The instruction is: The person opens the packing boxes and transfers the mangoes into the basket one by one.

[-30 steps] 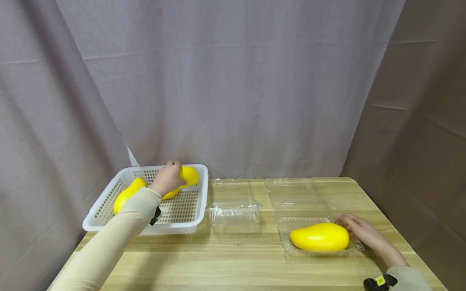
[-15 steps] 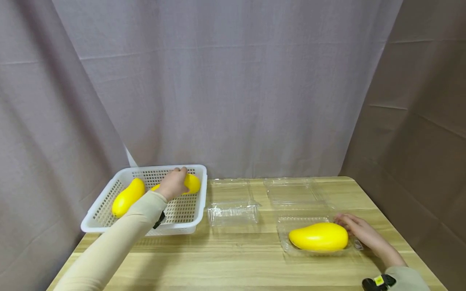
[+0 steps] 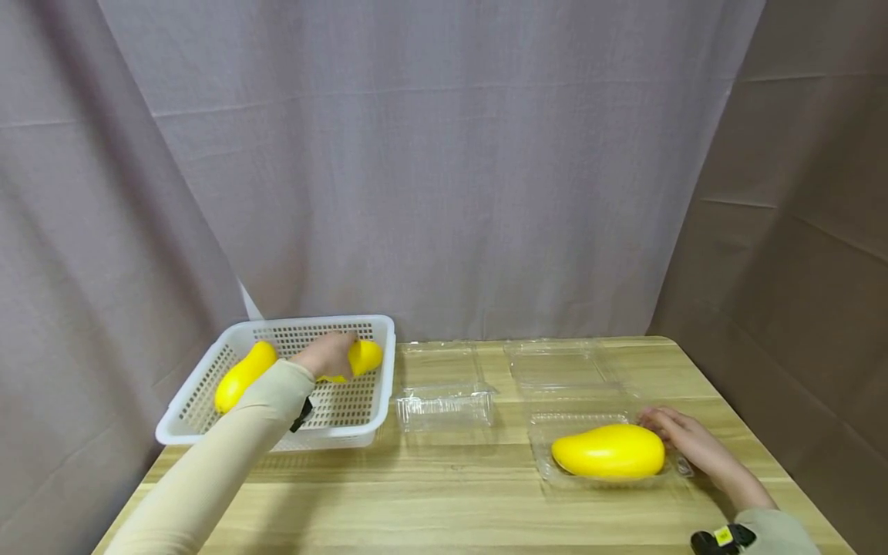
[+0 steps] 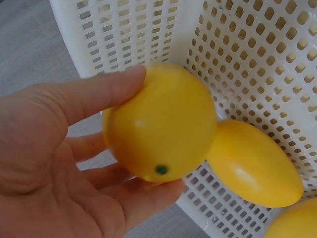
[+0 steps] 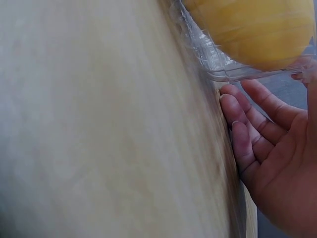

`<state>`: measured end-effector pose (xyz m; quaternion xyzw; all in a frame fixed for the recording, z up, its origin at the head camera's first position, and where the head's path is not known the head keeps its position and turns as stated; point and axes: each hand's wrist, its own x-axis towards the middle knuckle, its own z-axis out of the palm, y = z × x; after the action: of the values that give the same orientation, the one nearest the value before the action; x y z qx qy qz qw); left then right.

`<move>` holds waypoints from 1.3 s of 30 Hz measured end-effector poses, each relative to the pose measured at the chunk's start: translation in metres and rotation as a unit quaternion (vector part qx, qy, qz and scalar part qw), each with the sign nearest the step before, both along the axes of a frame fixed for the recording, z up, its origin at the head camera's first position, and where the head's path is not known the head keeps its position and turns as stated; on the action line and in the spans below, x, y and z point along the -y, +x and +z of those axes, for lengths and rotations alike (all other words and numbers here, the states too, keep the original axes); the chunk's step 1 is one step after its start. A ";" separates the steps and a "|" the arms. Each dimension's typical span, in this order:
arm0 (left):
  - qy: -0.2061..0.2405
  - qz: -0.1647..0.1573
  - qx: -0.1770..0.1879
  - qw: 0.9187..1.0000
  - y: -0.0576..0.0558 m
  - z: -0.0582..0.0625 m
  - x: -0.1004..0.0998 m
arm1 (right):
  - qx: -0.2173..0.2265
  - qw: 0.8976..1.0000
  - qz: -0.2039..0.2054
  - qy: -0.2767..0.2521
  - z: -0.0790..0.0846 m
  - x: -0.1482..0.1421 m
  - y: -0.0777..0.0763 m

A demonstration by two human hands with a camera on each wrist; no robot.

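Note:
In the head view my left hand (image 3: 329, 356) grips a yellow mango (image 3: 366, 357) inside the white basket (image 3: 385, 385). The left wrist view shows thumb and fingers round this mango (image 4: 163, 124), whose end with a green spot faces the camera. Two more mangoes, one whole (image 4: 255, 163) and one cut off by the frame (image 4: 297, 221), lie beyond it. On the right, a mango (image 3: 610, 452) lies in an open clear plastic container (image 3: 543, 432). My right hand (image 3: 694, 443) rests at the container's right side, fingers loosely bent against its edge; part of the thumb is hidden.
Another clear plastic container (image 3: 444, 408) stands mid-table, right of the basket, with its lid up. The lid (image 3: 558, 362) of the mango's container lies folded back. A grey curtain (image 3: 444, 193) hangs behind the wooden table (image 3: 430, 501).
My left hand has lowered the held mango within the basket and turned its wrist slightly, its fingers still round the fruit. The right hand stays beside the container.

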<state>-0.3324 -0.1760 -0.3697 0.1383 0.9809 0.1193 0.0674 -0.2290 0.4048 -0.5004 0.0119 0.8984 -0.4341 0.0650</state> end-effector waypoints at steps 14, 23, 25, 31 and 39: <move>0.021 0.023 0.099 0.995 0.008 -0.008 -0.005 | 0.008 1.000 0.006 0.005 0.000 0.000 0.000; 0.071 0.011 0.162 0.984 0.012 -0.002 -0.005 | 0.006 1.000 0.004 0.000 0.000 -0.002 0.001; 0.074 0.013 0.164 0.984 0.012 -0.002 -0.006 | 0.004 1.000 0.005 0.000 0.000 -0.002 0.001; 0.055 0.014 0.139 0.989 0.008 -0.006 -0.009 | -0.001 1.000 0.003 -0.008 -0.003 -0.002 0.000; 0.003 -0.004 0.096 0.995 0.002 -0.009 -0.012 | 0.005 1.000 0.001 -0.007 -0.003 -0.002 0.001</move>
<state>-0.3305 -0.1643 -0.3784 0.1300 0.9690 0.1350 0.1610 -0.2284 0.4068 -0.5032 0.0127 0.8951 -0.4401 0.0697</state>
